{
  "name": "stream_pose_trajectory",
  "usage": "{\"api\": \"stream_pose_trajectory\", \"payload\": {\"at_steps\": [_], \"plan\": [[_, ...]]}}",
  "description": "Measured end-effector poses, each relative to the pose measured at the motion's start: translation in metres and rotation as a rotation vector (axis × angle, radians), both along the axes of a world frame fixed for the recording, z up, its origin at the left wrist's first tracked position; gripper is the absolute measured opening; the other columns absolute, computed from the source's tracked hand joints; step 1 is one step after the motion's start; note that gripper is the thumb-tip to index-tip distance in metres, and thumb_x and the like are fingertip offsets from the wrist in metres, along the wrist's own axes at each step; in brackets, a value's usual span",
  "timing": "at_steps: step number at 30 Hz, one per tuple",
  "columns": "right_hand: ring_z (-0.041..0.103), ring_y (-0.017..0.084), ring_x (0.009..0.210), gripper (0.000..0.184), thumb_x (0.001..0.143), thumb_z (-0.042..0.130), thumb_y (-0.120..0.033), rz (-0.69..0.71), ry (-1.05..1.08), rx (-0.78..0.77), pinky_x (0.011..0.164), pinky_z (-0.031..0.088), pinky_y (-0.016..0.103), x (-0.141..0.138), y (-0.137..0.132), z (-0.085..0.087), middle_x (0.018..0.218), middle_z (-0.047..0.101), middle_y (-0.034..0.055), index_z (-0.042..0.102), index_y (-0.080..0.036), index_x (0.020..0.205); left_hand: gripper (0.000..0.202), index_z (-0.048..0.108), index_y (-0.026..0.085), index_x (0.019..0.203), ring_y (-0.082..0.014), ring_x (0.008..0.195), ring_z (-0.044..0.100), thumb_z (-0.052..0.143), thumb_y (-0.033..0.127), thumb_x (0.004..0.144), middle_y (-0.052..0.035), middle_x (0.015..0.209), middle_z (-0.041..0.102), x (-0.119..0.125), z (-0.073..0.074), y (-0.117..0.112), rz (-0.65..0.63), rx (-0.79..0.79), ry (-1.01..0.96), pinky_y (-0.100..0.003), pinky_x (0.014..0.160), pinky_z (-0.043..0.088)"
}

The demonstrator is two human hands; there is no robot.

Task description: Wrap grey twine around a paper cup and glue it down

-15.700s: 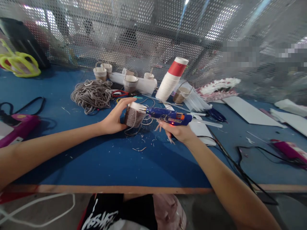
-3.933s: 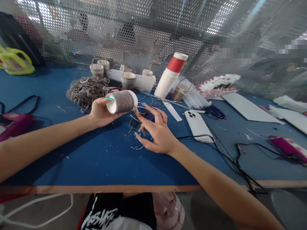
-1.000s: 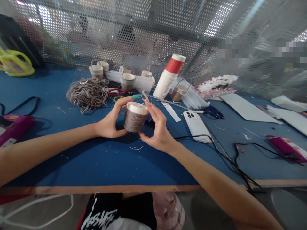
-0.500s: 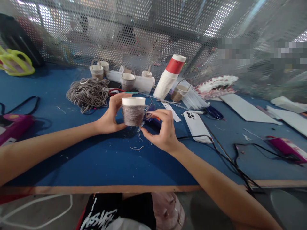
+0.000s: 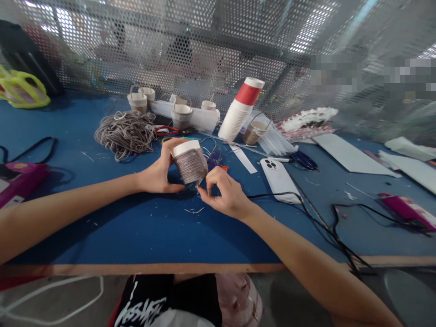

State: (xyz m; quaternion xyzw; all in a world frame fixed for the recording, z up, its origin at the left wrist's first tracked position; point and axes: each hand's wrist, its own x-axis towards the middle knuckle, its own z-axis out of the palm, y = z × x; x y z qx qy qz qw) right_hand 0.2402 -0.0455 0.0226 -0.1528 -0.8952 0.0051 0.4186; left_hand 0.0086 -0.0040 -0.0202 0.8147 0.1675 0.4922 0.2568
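Left hand (image 5: 157, 175) clamps the white paper cup wrapped in grey-brown cord (image 5: 190, 161), tilted, above mid blue worktop (image 5: 143, 227). Right hand (image 5: 226, 196) fingers pinched together at the cup's lower edge, apparently on loose cord. Judged step: finishing the wrap. Next needs firm pressing of the end.

blue table (image 5: 136, 227), cord bundle (image 5: 125, 132), phone (image 5: 279, 178)

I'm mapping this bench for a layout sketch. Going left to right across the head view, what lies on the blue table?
Pink glue gun → coil of grey cord → cord-wrapped cup held in the left hand → stack of paper cups → white phone → white sheet → second pink glue gun.
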Motion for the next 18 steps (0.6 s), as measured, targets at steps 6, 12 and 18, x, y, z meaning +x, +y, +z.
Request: {"api": "stream_pose_trajectory", "payload": {"at_steps": [6,12,18], "plan": [[0.052,0.012,0.070,0.028,0.090,0.060,-0.007,0.106,-0.086,-0.074,0.063,0.050,0.026,-0.0029,-0.0015,-0.0014,0.078,0.050,-0.0031,0.039,-0.026,0.088,0.103,0.039,0.023,0.138,-0.0392,0.134,0.048,0.095,0.045,0.055,-0.0182,0.137,0.045,0.0012,0.0058,-0.0022,0.101,0.201,0.018,-0.059,0.110,0.046],[0.061,0.023,0.087,0.061,0.072,0.083,-0.023,0.002,0.171,0.144,0.070,0.060,0.040,0.0026,0.0009,-0.0010,0.097,0.056,0.0050,0.045,-0.027,0.120,0.103,0.034,0.029,0.139,-0.0381,0.134,0.048,0.092,0.051,0.057,-0.0161,0.139,0.047,0.0005,0.0103,-0.0026,0.100,0.355,-0.006,-0.063,0.109,0.044],[0.038,0.039,0.146,0.104,0.068,0.084,-0.028,0.024,0.136,-0.066,0.117,0.040,0.064,0.0068,0.0054,-0.0016,0.153,0.039,0.0152,0.023,-0.030,0.152,0.118,0.016,0.036,0.148,-0.0450,0.149,0.030,0.092,0.050,0.059,-0.0182,0.160,0.026,-0.0001,0.0092,-0.0017,0.011,0.305,0.053,-0.071,0.112,0.036]]}}
